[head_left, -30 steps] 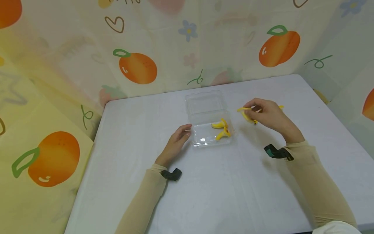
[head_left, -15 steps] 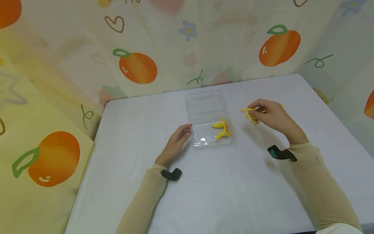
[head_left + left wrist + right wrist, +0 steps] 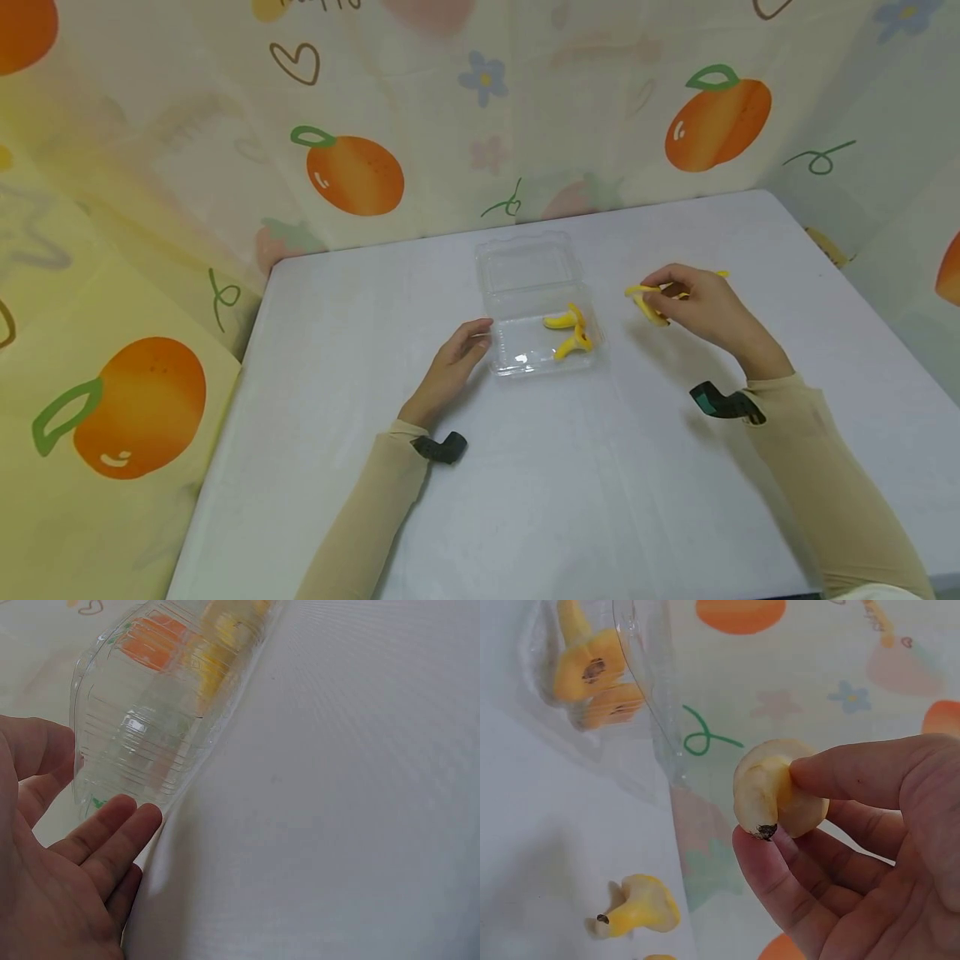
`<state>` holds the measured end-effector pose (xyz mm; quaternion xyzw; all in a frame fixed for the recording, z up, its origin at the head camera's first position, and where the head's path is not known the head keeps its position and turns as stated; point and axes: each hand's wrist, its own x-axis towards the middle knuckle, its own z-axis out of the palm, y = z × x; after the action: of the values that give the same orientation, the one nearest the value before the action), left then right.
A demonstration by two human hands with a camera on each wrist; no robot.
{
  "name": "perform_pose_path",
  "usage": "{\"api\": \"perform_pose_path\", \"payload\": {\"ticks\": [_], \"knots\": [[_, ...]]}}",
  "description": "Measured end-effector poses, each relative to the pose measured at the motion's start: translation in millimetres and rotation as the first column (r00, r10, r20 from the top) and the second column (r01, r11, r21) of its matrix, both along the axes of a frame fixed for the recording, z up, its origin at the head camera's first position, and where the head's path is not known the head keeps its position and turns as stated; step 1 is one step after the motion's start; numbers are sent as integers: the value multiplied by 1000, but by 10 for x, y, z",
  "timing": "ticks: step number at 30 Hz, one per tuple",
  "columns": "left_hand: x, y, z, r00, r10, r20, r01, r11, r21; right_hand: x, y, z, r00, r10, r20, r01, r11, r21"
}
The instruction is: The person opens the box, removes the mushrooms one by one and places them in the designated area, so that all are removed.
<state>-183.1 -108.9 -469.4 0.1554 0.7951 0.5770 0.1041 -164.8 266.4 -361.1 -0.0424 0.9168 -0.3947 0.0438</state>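
My right hand (image 3: pixel 708 308) holds a yellow mushroom (image 3: pixel 754 787) above the table, to the right of a clear plastic clamshell box (image 3: pixel 517 354). The right wrist view shows it between thumb and fingertips, its pale stem ending in a dark, dirty tip. Two more yellow mushrooms (image 3: pixel 573 342) lie in the right part of the box, whose lid (image 3: pixel 528 265) is folded back. My left hand (image 3: pixel 453 358) is at the box's left edge, fingers loosely extended; in the left wrist view its fingertips (image 3: pixel 150 817) touch the clear wall.
Beyond my right hand, another yellow mushroom (image 3: pixel 645 906) lies on the white-covered table (image 3: pixel 360 308), with the yellow edge of one more at the bottom of the right wrist view. A fruit-printed cloth (image 3: pixel 435 125) hangs behind the table.
My right hand, with the mushroom in its fingers, has shifted slightly right and toward me. My left hand, the box and the mushrooms in it have stayed in place.
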Motion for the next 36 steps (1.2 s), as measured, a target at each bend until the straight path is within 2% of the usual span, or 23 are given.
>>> {"api": "perform_pose_path", "payload": {"ticks": [6,18,36], "knots": [[1,1,-10,1000,-1,0,1,1000,-8,21,17,-29,1000,-4,-4,4,1000,4],[-10,1,-25,1000,-9,-9,9,1000,-13,73,122,-130,997,-5,-71,5,1000,-7],[-24,-25,-45,1000,-23,14,23,1000,-1,180,253,-303,999,-34,-33,35,999,39]]}}
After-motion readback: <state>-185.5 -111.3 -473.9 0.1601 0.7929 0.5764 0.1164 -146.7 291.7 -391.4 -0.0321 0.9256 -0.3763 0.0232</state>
